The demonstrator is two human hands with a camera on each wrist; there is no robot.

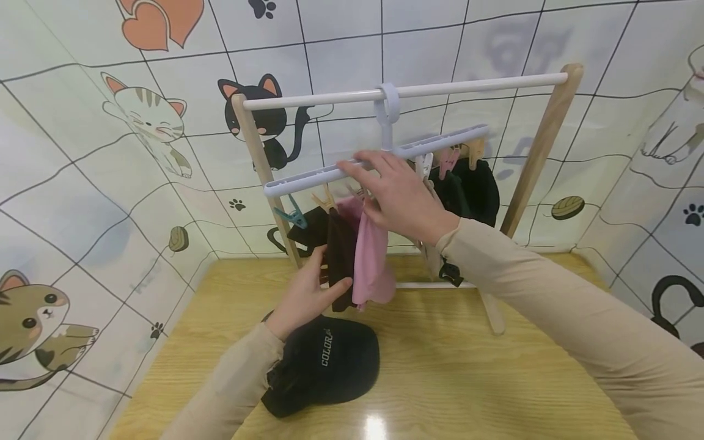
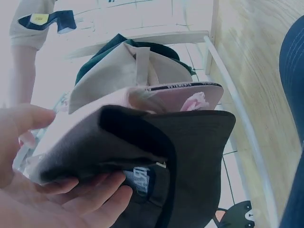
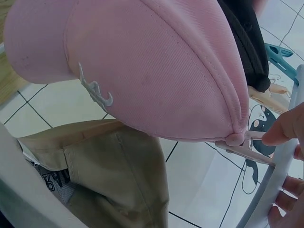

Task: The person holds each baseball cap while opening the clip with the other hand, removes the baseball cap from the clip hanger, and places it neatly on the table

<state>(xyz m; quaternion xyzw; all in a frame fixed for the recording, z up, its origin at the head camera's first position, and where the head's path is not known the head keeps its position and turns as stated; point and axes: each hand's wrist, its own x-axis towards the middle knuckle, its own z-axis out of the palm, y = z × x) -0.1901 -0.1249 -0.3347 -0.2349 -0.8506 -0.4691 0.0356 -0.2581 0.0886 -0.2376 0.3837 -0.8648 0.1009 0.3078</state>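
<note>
A pale lilac clip hanger point(image 1: 445, 142) hangs from a rack with caps clipped along it. My right hand point(image 1: 404, 198) holds its bar, fingers over the top, thumb by the clothespin point(image 3: 244, 151) at the pink cap's point(image 3: 156, 71) top button. Beside that cap hangs a dark brown cap point(image 2: 190, 152). My left hand point(image 1: 308, 296) grips it, with the fingers on one side and the thumb on the other. Further right are a beige cap point(image 3: 104, 166) and dark caps point(image 1: 481, 192). A teal clothespin point(image 1: 293, 214) sits near the bar's left end.
The rack has a white top rail point(image 1: 484, 85) and wooden legs point(image 1: 541, 146) standing on a wood-grain table point(image 1: 473, 379). A black cap point(image 1: 335, 360) with white lettering lies in front, under my left forearm. Cat-patterned walls point(image 1: 165, 232) enclose the back and sides.
</note>
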